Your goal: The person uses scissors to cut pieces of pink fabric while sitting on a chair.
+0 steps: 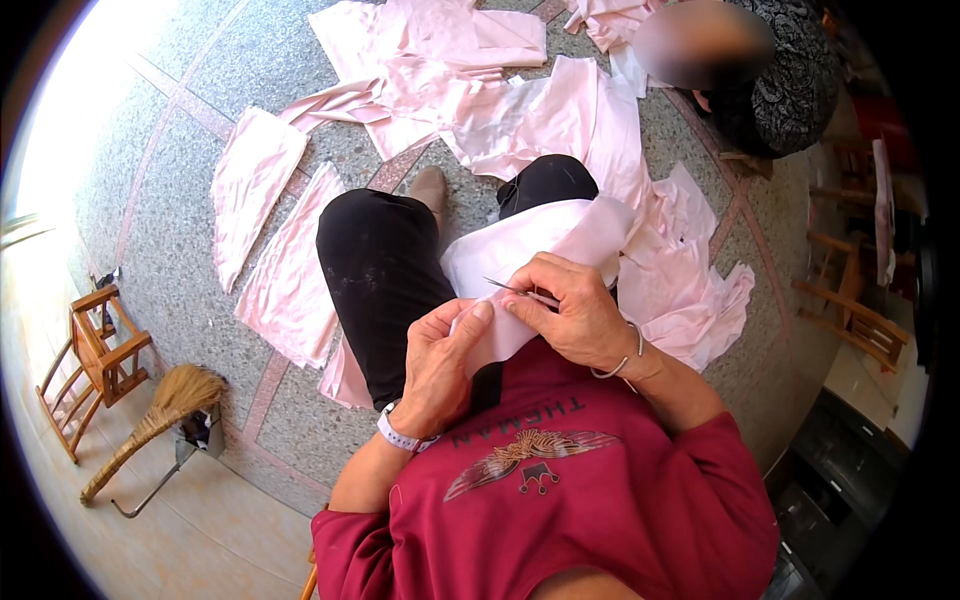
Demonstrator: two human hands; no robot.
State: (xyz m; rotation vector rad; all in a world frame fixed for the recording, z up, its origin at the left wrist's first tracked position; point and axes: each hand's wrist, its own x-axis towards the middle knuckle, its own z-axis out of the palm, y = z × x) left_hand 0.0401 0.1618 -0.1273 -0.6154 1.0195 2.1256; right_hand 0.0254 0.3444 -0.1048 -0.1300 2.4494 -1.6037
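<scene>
A piece of pale pink cloth (590,230) lies across my lap, its near edge drawn up in front of my chest. My left hand (440,350) pinches this edge between thumb and fingers. Close beside it, my right hand (565,300) is closed around small scissors (497,284). Their thin pointed metal tip sticks out toward the left, over the cloth. The handles are mostly hidden by my right fingers, and the tip's exact contact with the cloth cannot be made out.
More pink cloth pieces (420,90) spread over the speckled floor (270,50) ahead and to both sides. Another person (790,80) sits at the far right. On the left are a small wooden chair (100,345), a straw broom (180,395) and a dustpan (203,435). Wooden furniture (850,300) stands at right.
</scene>
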